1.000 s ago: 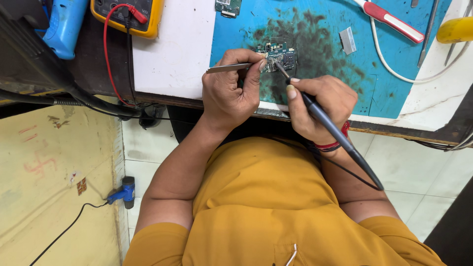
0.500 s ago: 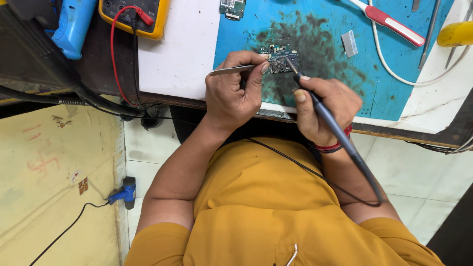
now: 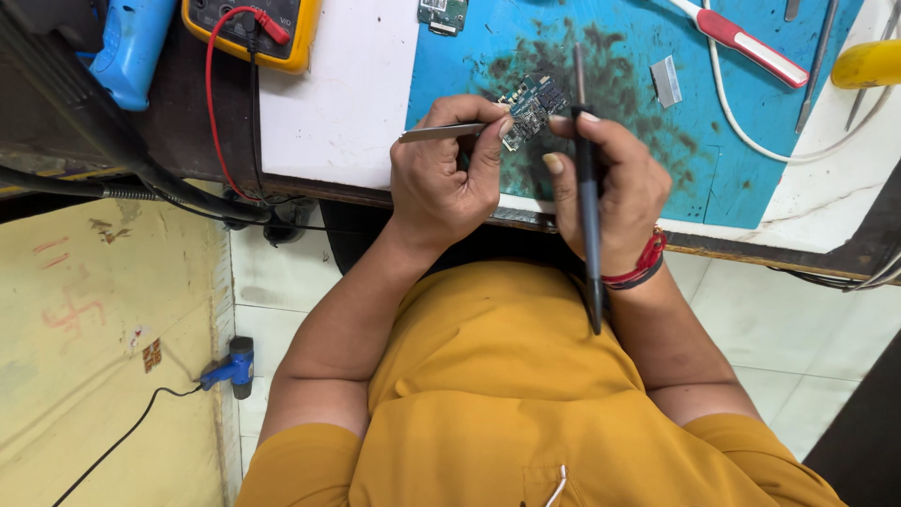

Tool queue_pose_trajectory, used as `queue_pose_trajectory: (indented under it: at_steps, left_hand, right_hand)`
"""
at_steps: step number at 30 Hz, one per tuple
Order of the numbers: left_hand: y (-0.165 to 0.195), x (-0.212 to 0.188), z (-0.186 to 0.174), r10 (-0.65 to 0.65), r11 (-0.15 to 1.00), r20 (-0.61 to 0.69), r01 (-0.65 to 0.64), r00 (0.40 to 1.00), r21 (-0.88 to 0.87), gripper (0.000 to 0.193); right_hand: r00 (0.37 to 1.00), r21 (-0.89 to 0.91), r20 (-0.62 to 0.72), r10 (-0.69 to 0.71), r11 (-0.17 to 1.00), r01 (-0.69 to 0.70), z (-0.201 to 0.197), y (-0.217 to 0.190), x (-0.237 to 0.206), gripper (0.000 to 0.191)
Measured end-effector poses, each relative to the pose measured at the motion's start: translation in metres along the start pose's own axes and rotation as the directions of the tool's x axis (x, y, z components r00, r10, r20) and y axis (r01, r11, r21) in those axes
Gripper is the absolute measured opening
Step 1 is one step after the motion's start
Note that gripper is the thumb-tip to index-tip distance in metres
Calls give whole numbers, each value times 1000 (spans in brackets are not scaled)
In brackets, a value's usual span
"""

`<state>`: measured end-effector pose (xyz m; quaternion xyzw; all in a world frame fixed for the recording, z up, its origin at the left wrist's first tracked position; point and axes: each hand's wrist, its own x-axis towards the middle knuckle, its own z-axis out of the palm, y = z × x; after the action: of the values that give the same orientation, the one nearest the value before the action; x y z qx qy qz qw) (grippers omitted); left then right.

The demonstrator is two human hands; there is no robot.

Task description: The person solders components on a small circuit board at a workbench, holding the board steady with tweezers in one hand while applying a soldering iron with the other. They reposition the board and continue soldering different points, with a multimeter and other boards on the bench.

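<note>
The left hand [image 3: 441, 183] pinches metal tweezers [image 3: 441, 132] whose tips meet the small circuit board [image 3: 532, 101] on the blue mat [image 3: 751, 141]; at its three o'clock the right hand [image 3: 610, 188] grips a dark soldering pen [image 3: 587, 188], tip at twelve o'clock just beside the board. A loosened pinch could let the board skid, or the tip might touch neighbouring parts.
</note>
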<state>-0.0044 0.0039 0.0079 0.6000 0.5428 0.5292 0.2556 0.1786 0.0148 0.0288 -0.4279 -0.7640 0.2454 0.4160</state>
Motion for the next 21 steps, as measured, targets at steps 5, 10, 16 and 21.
queue_pose_trajectory:
  at_steps: [5,10,16,21]
  left_hand:
    - [-2,-1,0,-2,1000,19,2,1000,-9,11]
    - [-3,0,1,49,999,43,-49,998,10,12]
    - [-3,1,0,44,999,55,-45,998,20,12]
    - [-2,1,0,34,999,52,-34,998,12,11]
  right_hand:
    - [999,-83,-29,-26,996,23,-5,11,-13,14]
    - [999,-30,-25,-39,999,39,-5,17,-17,7]
    - [1000,-34,13,3,999,-3,-4,12,-15,6]
    - [1000,-47,22,8,999,-7,-5,9,-13,7]
